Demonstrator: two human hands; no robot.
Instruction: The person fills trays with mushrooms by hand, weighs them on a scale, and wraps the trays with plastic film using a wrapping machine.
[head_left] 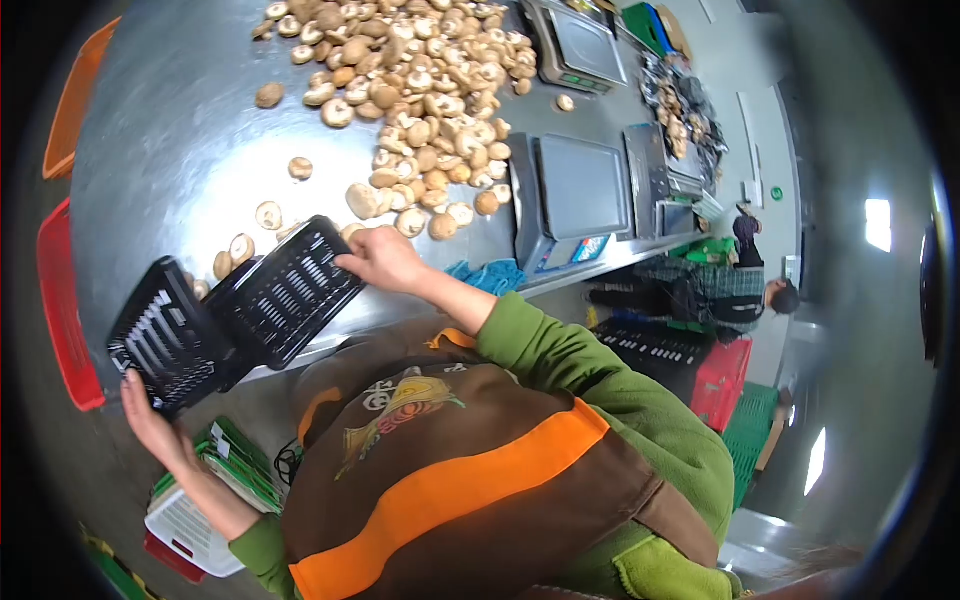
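Two black slotted plastic baskets are tilted over the near edge of the metal table (190, 130), close against each other. My left hand (150, 425) grips the rim of the left basket (170, 340), its fingers partly hidden behind it. At the upper right edge of the right basket (290, 290), my right hand (385, 258) pinches the rim with thumb and fingers. Just beyond the baskets lie several loose brown mushrooms (268, 214), some partly covered by them. A large heap of mushrooms (430, 100) spreads over the far part of the table.
Right of the heap stand weighing scales (583, 187), with a blue cloth (487, 276) by the table edge. Orange (80, 100) and red crates (68, 310) flank the left side. Green and white crates (200, 525) sit below my left arm. Another person (720, 290) is at the right.
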